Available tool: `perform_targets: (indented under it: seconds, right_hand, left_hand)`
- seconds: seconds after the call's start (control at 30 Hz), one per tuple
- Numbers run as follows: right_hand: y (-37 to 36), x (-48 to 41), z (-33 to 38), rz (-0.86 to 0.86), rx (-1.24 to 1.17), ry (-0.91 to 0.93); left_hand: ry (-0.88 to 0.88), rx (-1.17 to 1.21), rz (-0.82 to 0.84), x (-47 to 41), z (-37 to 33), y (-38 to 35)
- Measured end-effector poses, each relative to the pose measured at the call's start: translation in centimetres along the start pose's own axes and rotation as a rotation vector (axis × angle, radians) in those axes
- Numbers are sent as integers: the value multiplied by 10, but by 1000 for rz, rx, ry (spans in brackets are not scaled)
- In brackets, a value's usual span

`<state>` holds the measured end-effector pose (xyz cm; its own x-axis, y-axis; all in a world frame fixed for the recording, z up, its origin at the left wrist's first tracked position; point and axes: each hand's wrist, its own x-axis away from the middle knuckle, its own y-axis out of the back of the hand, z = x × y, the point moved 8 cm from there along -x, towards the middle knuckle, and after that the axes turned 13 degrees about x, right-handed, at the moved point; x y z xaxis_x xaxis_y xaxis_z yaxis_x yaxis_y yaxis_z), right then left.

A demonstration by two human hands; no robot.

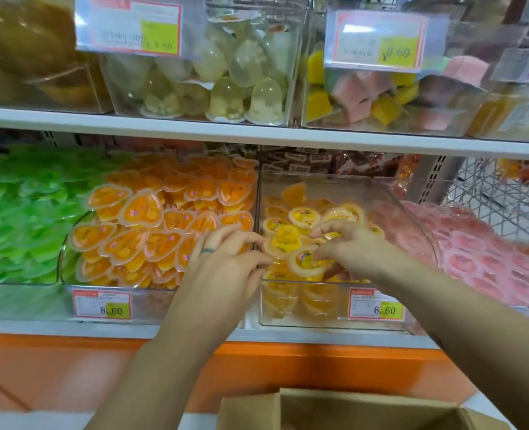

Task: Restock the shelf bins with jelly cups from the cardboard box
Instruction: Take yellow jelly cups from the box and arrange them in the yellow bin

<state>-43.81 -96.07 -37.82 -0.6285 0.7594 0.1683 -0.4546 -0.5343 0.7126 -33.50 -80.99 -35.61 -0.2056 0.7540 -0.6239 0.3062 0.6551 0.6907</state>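
Cardboard box point(365, 408) open below, within reach; over the clear bin point(334, 190) my left hand point(222, 262) hangs loose, empty, while my right hand point(353, 246) lies on round yellow jelly cups point(303, 217), probably levelling them; pinching or only touching, cannot tell.

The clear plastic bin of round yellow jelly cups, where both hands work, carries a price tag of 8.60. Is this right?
Only the price is wrong. In the head view, the price tag on the clear plastic bin of round yellow jelly cups reads 6.60; the rest holds.
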Motion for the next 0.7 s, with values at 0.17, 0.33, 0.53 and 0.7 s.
perform_targets:
  seconds: [0.17, 0.33, 0.53, 0.7]
  right_hand:
    - [-22, -1, 2, 197, -54, -88]
    - [-32, -4, 7, 250, -92, -119]
    - [-30, -5, 21, 219, 151, 30]
    - [-28, -1, 22, 208, 363, 111]
  left_hand:
    - [-17, -9, -8, 2, 2, 1]
    - [8, -28, -24, 3, 9, 3]
    - [23, -46, -13, 3, 10, 1]
    - [37, -29, 25, 7, 11, -7]
